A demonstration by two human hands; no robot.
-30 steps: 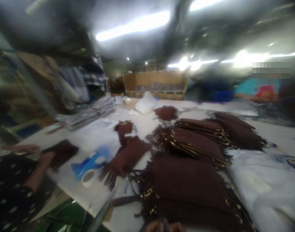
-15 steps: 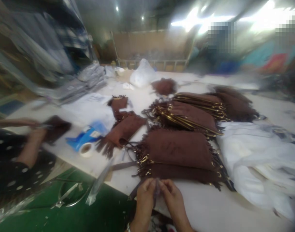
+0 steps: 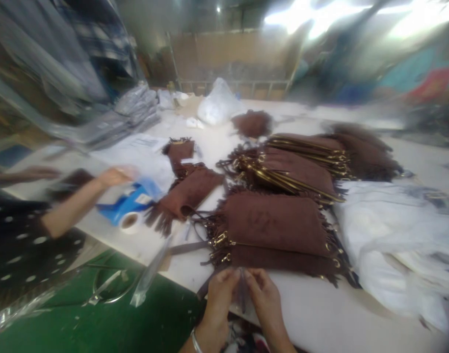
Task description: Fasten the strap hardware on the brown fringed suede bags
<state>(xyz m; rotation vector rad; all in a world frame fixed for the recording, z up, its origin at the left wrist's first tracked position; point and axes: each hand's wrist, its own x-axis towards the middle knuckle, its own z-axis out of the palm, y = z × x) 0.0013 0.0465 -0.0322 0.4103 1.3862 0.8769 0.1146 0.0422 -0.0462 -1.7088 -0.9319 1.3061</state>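
Note:
My left hand (image 3: 221, 296) and my right hand (image 3: 264, 298) meet at the table's near edge, fingers pinched together on a narrow dark strap (image 3: 243, 299). Part of the strap hangs below the fingertips; the exact spot being pinched is blurred. Just beyond my hands lies a brown fringed bag (image 3: 274, 223) with gold zips and clasps, on top of a similar one. Behind it are stacks of more brown bags (image 3: 298, 169) with gold zips.
A co-worker's hand (image 3: 116, 176) reaches over the table at left, near a blue packet (image 3: 124, 203) and a tape roll (image 3: 130, 222). One brown bag (image 3: 195, 189) lies mid-table. White cloth (image 3: 389, 235) covers the right side; a white plastic bag (image 3: 219, 105) stands at the back.
The co-worker's hand has moved right, away from a dark brown piece and toward the blue packet. My hands stay close together, with more of the strap showing between them.

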